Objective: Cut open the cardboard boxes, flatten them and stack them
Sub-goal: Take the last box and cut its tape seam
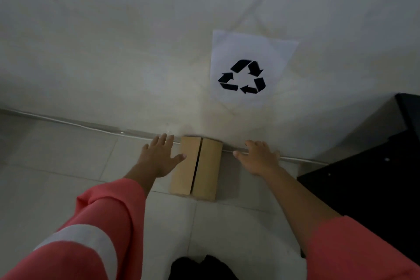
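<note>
A flattened brown cardboard box lies on the tiled floor against the wall, with a seam running down its middle. My left hand hovers just left of it with fingers spread, and the thumb reaches over the box's left edge. My right hand is spread open to the right of the box, a short gap away from it. Neither hand holds anything.
A white sheet with a black recycling symbol is stuck on the wall above the box. A dark piece of furniture stands at the right. A thin cable runs along the wall base. Pale floor tiles extend to the left.
</note>
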